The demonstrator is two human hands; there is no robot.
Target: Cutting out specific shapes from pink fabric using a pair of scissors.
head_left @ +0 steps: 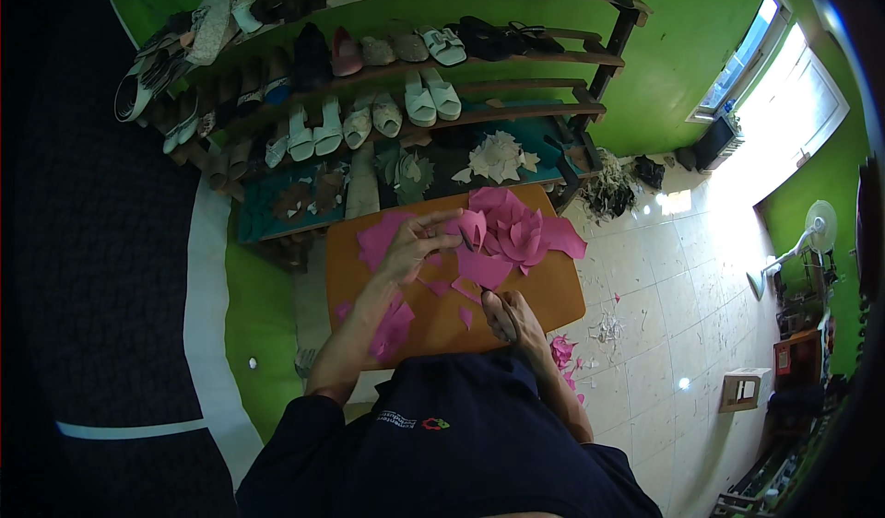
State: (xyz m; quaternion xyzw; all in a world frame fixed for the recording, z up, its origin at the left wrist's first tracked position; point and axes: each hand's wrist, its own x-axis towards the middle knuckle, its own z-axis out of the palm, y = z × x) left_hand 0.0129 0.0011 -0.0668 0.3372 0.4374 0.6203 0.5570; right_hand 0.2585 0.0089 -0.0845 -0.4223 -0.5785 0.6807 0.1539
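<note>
My left hand (410, 247) is above the middle of the orange table (433, 336), its thumb and fingers closed at the edge of a curled pink sheet piece (473, 229). Lower and to the right, my right hand (513, 319) is wrapped round a slim dark tool (486, 288); most of it is hidden in the fist, so its kind is unclear. Between the hands lies a flat pink piece (483, 268). A heap of cut pink pieces (521, 238) covers the table's far right. More pink sheets (394, 326) and small offcuts (466, 317) lie nearer and to the left.
Beyond the table stands a wooden rack (544, 111) with shoes and sandals, plus stacks of cut pieces (499, 158). Pink scraps (562, 350) and pale shreds (607, 327) litter the tiled floor at right. A white fan (819, 226) and a small box (745, 390) are farther right.
</note>
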